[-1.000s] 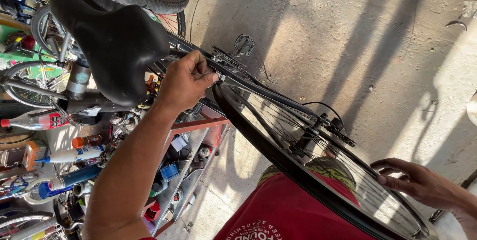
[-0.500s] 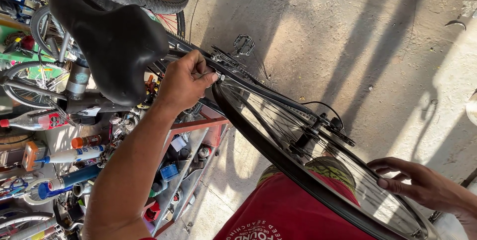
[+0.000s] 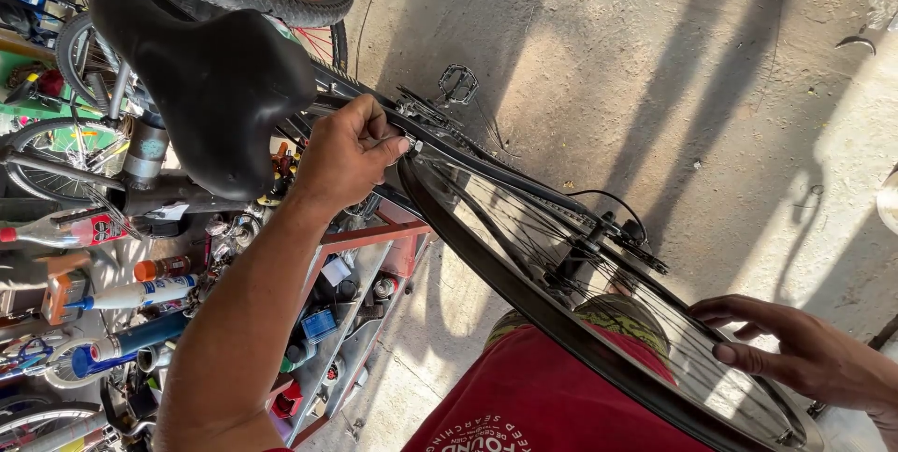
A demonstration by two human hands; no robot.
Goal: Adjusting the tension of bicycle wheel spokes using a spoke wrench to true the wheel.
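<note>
Black wheel rim (image 3: 524,293) partly hides right hand (image 3: 804,354).

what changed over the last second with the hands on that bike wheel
Very little. The right hand slid slightly along the wheel, with its fingers now spread over the spokes near the rim. The left hand kept its pinch at the top of the wheel, beside the black saddle. Wheel, saddle and the parts shelf below stayed put.

Hard sunlight falls on the concrete floor (image 3: 655,87) beyond the right hand (image 3: 804,354), striped with long shadows. Left of the left hand (image 3: 346,157), the shelves (image 3: 355,312) sit dimmer; everything stays sharp.
</note>
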